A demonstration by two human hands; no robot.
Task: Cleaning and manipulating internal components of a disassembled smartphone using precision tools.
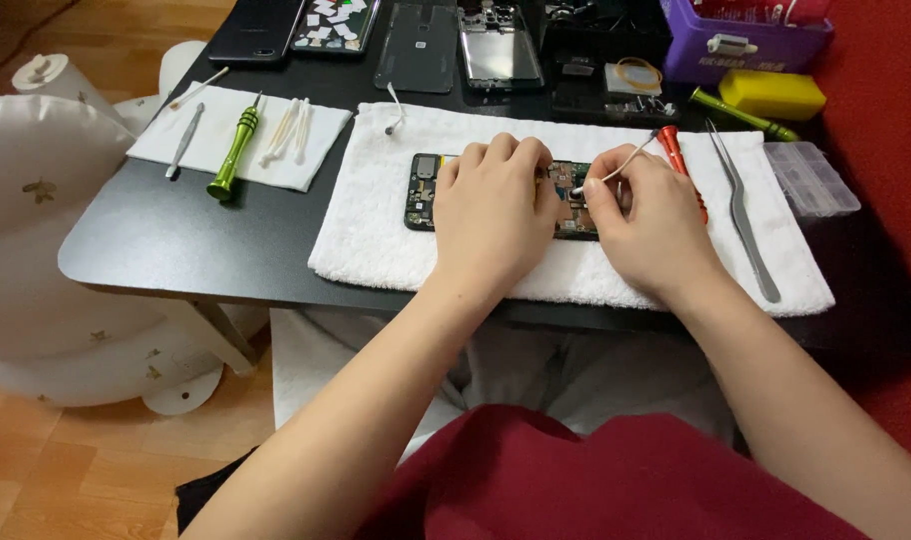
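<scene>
A: Starting with the surface, what carries everything?

B: A dark bench (pixel 206 240) over a wooden floor (pixel 86 470), with a red wall to the right. A white towel (pixel 396 250) is spread across the near middle of the bench, and a smaller white cloth (pixel 166 135) lies to the far left with a green screwdriver (pixel 233 150) on it.

A: And the opened phone (pixel 423 190)?

B: It lies flat on the towel, its long axis running left to right, circuit side up. Its middle is hidden under the hands.

A: How are the hands set?

B: The left hand (pixel 491 215) rests palm down on the phone, fingers curled over its far edge, pinning it. The right hand (pixel 651 225) sits at the phone's right end, thumb and forefinger pinched on a cotton swab (pixel 621 170) whose tip points left onto the board.

A: Anything beside that hand?

B: A red screwdriver (pixel 673 148) just behind it, and metal tweezers (pixel 741 215) lying near-to-far on the towel to its right.
</scene>
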